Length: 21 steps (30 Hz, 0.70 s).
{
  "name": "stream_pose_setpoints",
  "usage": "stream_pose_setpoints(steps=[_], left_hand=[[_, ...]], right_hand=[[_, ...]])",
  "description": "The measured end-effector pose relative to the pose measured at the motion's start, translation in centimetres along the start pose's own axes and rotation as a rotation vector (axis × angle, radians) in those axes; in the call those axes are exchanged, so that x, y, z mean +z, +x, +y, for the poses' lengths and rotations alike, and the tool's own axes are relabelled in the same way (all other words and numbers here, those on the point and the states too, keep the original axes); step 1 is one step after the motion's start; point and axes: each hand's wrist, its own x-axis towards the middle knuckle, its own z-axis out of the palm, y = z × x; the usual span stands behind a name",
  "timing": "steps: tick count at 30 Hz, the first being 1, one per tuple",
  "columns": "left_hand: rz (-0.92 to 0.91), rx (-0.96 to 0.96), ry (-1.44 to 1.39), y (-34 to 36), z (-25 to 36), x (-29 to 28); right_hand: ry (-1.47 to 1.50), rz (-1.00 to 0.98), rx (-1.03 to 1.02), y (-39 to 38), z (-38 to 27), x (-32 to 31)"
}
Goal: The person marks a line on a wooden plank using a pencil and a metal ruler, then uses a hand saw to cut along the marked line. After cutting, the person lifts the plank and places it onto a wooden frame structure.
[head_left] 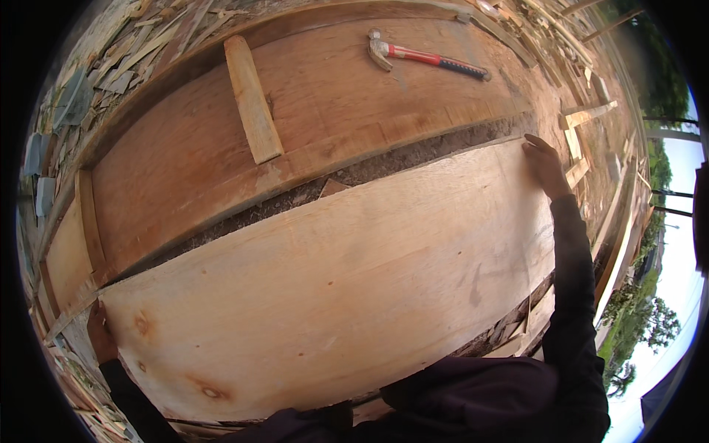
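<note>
A long pale plywood board (332, 284) with several dark knots lies tilted across the space in front of me. My left hand (102, 332) is closed round its left end, the fingers partly hidden by the edge. At the far right corner, my right hand (545, 168) grips the same board. Just beyond it is a reddish plywood panel (332, 88) edged with wooden strips, with a dark gap of soil between the two. A claw hammer (421, 55) with a red and black handle rests on that panel. Left of the hammer, a short wooden batten (252, 100) lies across the panel.
Scrap wood and splinters (140, 48) cover the ground at the far left, with bluish sheet pieces (74, 100) among them. More offcuts (587, 114) lie on bare earth to the right, near long planks (617, 244). Trees (650, 325) stand beyond.
</note>
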Motion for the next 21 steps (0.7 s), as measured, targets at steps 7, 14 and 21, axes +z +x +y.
stream_pose_setpoints(steps=[7, 14, 21], left_hand=[[-0.005, -0.046, -0.070, 1.3, -0.7, -0.8], [0.038, -0.057, -0.139, 1.7, -1.8, -1.4], [0.147, -0.058, -0.059, -0.5, -1.9, -0.8]], right_hand=[[-0.045, -0.049, -0.033, 0.6, -0.8, -0.4], [0.048, -0.084, -0.034, 1.7, -0.2, -0.1], [0.098, -0.057, -0.019, -1.3, -0.2, 0.5]])
